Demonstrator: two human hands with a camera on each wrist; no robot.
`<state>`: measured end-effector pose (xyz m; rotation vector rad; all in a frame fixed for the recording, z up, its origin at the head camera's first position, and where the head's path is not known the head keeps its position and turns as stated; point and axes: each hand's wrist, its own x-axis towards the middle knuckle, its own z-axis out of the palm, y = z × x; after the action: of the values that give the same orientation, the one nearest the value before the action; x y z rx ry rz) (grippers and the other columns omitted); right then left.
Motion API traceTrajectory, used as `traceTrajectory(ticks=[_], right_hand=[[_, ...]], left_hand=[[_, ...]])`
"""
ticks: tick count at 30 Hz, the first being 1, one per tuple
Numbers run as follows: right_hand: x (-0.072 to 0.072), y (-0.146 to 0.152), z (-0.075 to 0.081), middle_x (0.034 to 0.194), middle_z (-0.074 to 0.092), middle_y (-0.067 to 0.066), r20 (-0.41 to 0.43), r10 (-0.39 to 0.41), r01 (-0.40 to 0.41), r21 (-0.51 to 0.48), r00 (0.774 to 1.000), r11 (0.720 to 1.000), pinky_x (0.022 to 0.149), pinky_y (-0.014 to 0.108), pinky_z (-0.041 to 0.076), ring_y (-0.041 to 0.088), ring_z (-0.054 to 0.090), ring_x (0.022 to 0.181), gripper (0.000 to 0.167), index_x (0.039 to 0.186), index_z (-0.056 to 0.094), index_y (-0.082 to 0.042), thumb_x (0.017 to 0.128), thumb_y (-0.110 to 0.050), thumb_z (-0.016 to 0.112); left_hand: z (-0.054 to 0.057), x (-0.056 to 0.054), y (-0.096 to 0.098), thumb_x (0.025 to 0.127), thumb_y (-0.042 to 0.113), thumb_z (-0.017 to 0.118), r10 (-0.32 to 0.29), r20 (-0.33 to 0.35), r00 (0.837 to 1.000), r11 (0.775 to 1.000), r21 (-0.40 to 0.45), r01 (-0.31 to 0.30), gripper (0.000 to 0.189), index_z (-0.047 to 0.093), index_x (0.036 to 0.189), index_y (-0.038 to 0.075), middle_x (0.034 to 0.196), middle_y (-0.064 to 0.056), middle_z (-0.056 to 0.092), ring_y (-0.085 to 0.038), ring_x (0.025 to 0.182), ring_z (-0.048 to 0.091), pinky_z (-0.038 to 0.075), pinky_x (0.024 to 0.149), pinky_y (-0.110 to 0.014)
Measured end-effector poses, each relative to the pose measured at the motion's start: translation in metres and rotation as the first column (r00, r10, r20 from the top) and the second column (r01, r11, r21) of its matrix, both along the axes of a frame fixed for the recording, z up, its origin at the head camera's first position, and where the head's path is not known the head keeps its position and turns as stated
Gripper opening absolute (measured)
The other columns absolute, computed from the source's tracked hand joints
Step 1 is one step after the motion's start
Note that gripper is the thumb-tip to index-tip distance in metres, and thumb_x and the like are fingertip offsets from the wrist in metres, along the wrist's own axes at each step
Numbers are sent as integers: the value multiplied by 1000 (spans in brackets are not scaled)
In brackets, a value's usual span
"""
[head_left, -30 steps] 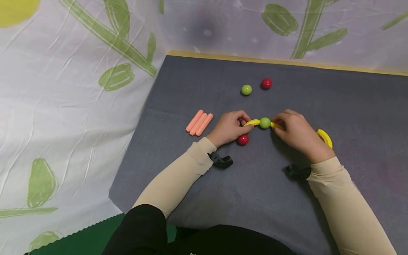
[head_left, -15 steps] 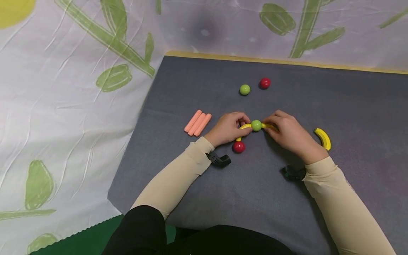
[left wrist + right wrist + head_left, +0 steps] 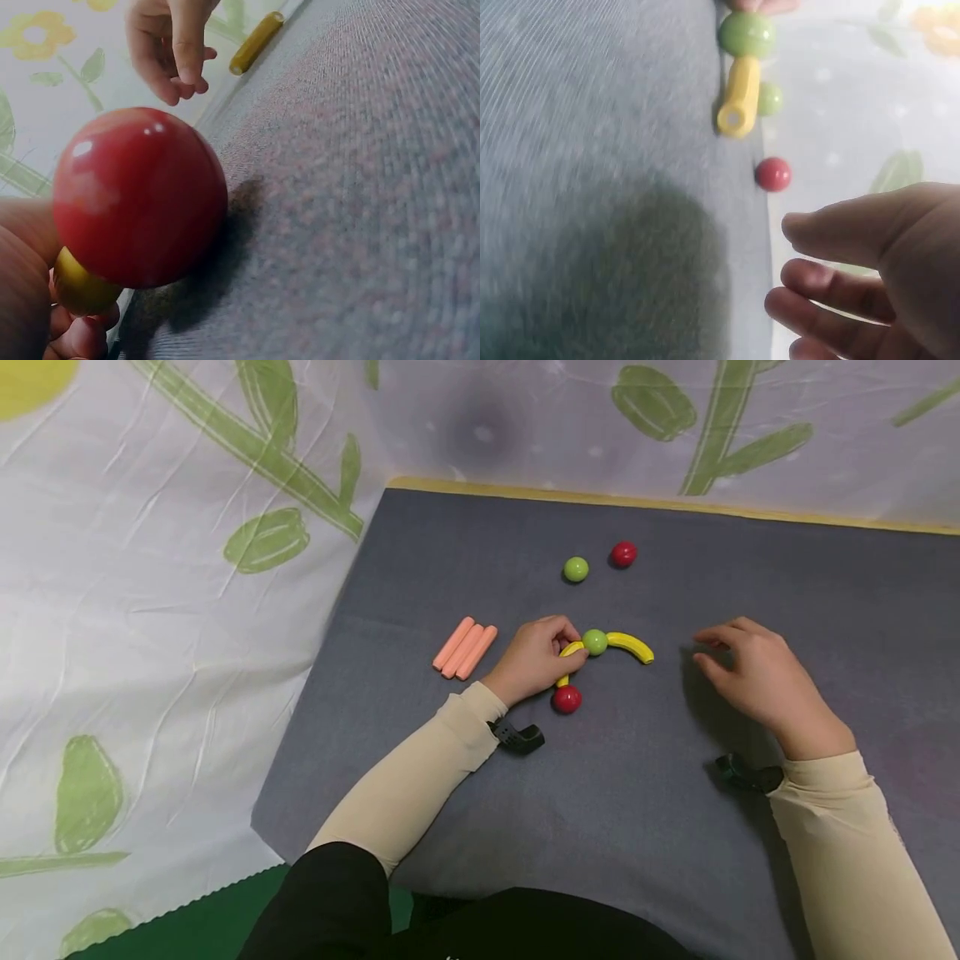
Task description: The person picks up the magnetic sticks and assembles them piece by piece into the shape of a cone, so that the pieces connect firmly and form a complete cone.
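My left hand [image 3: 534, 658] pinches a yellow curved rod [image 3: 572, 649] between thumb and fingers. A red ball [image 3: 567, 699] sits at that rod's near end, looming large in the left wrist view. At its other end is a green ball [image 3: 595, 642], from which a second yellow curved rod [image 3: 630, 646] reaches out to the right. In the right wrist view this second rod [image 3: 740, 94] shows a round socket at its free end. Apart from the chain, my right hand [image 3: 772, 681] hovers over the table with loosely bent fingers and nothing in them.
Three pink straight rods [image 3: 465, 648] lie side by side left of my left hand. Farther back rest a loose green ball [image 3: 576, 569] and a loose red ball [image 3: 623, 554]. Another yellow rod [image 3: 257, 43] lies beyond the right hand, hidden in the head view.
My right hand has let go of the second yellow rod and moved off to the right. The joined chain has shifted left, its red-ball end swinging clear below my left hand, which keeps its pinch.
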<state>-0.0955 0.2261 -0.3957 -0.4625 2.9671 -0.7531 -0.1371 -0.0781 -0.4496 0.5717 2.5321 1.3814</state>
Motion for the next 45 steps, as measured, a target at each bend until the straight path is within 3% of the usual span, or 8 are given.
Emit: traceTrajectory(ticks=[5, 17, 24, 27, 33, 41, 45], right_hand=[[-18, -5, 2, 117, 64, 26, 16, 12, -11, -25, 1000, 1000, 85, 60, 49, 43, 63, 107, 30, 126, 68, 6, 100, -9, 68], [-104, -41, 17, 147, 47, 30, 122, 121, -127, 40, 985, 991, 91, 63, 49, 45, 62, 109, 54, 155, 45, 0, 104, -10, 59], [-130, -62, 9, 164, 28, 32, 194, 175, -197, 101, 965, 975, 114, 68, 34, 53, 37, 144, 66, 166, 26, -7, 105, -3, 50], [-131, -65, 3, 160, 36, 32, 180, 188, -210, 113, 966, 971, 115, 67, 34, 52, 40, 143, 61, 162, 35, -3, 104, -2, 53], [-118, -59, -1, 136, 60, 30, 155, 157, -174, 100, 975, 980, 100, 64, 46, 47, 58, 119, 48, 151, 50, -1, 105, -11, 61], [-66, -37, -4, 123, 67, 29, 125, 72, -78, 43, 990, 996, 88, 61, 51, 43, 65, 105, 43, 139, 57, 1, 101, -16, 69], [-37, -31, -1, 116, 68, 26, 168, 18, -22, 26, 986, 999, 77, 53, 52, 37, 65, 93, 42, 133, 59, 0, 100, -24, 71]], left_hand=[[0, 1, -2, 97, 21, 75, 9, -7, 1000, 1000, -5, -9, 12, 70, 102, 12, 86, -1, 59, -14, 67, 52, 41, 62, -23], [-3, -1, -1, 97, 21, 75, 30, -59, 998, 999, -16, -31, 12, 69, 102, 11, 86, -1, 59, -14, 69, 52, 41, 63, -22], [0, 2, -1, 97, 22, 74, 33, -65, 997, 998, -49, -36, 14, 69, 103, 10, 89, -1, 59, -14, 72, 53, 42, 65, -22], [0, 2, -1, 98, 22, 73, 26, -61, 998, 998, -60, -30, 14, 69, 104, 11, 90, -2, 59, -14, 73, 54, 43, 66, -22], [-1, -1, -2, 98, 22, 73, 35, -59, 998, 998, -53, -38, 14, 68, 104, 11, 89, -2, 60, -14, 73, 54, 43, 66, -22], [1, 2, -4, 98, 21, 73, 48, -49, 998, 998, -26, -49, 15, 69, 105, 9, 87, -3, 60, -14, 70, 54, 43, 64, -21], [3, 5, -5, 98, 20, 73, 64, -49, 997, 998, -10, -64, 14, 69, 104, 8, 87, -4, 59, -14, 70, 54, 43, 63, -21]])
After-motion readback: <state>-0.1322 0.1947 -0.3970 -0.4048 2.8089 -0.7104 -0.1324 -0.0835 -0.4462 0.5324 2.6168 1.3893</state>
